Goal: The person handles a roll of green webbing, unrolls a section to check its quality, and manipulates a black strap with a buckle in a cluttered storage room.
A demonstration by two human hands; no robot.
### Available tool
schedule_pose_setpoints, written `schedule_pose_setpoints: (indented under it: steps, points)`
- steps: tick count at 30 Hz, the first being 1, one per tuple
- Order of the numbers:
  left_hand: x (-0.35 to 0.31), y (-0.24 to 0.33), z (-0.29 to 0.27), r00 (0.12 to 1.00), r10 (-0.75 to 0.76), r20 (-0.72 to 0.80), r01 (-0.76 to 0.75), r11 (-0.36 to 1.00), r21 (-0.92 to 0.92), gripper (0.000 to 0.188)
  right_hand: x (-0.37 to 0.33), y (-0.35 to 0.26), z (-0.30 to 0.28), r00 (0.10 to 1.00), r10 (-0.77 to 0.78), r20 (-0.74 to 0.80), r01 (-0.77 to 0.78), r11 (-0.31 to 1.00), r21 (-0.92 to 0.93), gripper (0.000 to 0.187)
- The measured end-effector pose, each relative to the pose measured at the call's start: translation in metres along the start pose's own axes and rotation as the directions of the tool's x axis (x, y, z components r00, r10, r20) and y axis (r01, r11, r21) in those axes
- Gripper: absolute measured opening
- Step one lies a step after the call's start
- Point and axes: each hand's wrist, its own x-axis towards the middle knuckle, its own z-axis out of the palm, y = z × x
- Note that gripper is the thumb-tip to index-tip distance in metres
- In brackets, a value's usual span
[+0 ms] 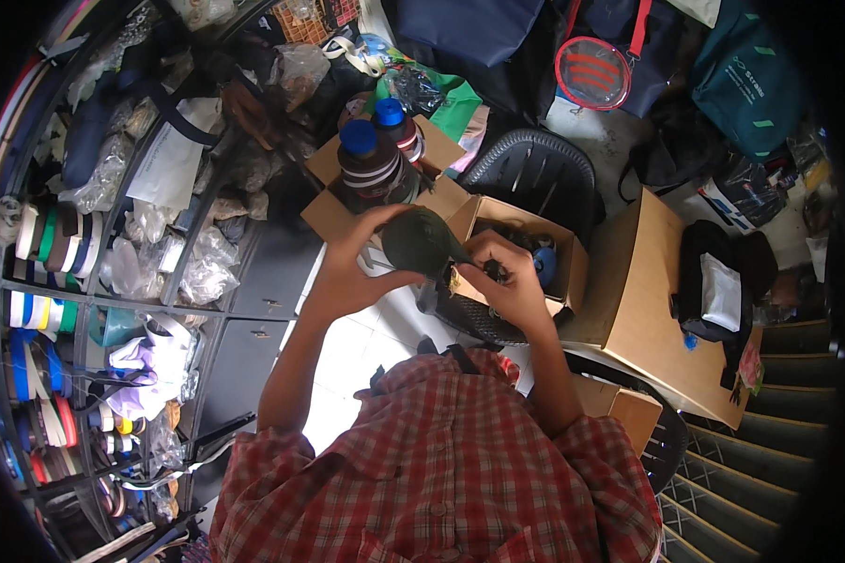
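Observation:
In front of my chest, my left hand (352,267) curves its fingers and thumb around a round, dark green roll (417,240) of what looks like webbing. A short end of the roll reaches out on its right side. There my right hand (512,281) is closed, thumb and forefinger pinching at that end. Something small and dark also shows among the right fingers, too unclear to name. Just below and behind my right hand stands an open cardboard box (573,272) with dark items and a blue round piece in it.
Beyond my left hand, blue-capped bottles (371,164) stand in another open carton (324,211). A black chair (535,155) is behind the small box. Shelves (160,305) with strap rolls and plastic bags line the left. A large cardboard box (648,291) stands at right, near a black bag (714,277).

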Motion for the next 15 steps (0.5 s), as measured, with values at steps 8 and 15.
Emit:
schedule_pose_setpoints:
  steps: [8, 15]
  points:
    - [-0.004, 0.008, -0.028, 0.996, 0.071, -0.052, -0.070, 0.997, 0.027, 0.072, 0.008, -0.009, -0.007, 0.945, -0.281, 0.164, 0.302, 0.946, -0.115, 0.024]
    - [-0.008, 0.018, -0.055, 0.978, -0.015, -0.207, 0.021, 0.999, 0.025, 0.073, -0.003, 0.000, -0.017, 0.962, -0.190, 0.196, 0.210, 0.974, -0.086, 0.030]
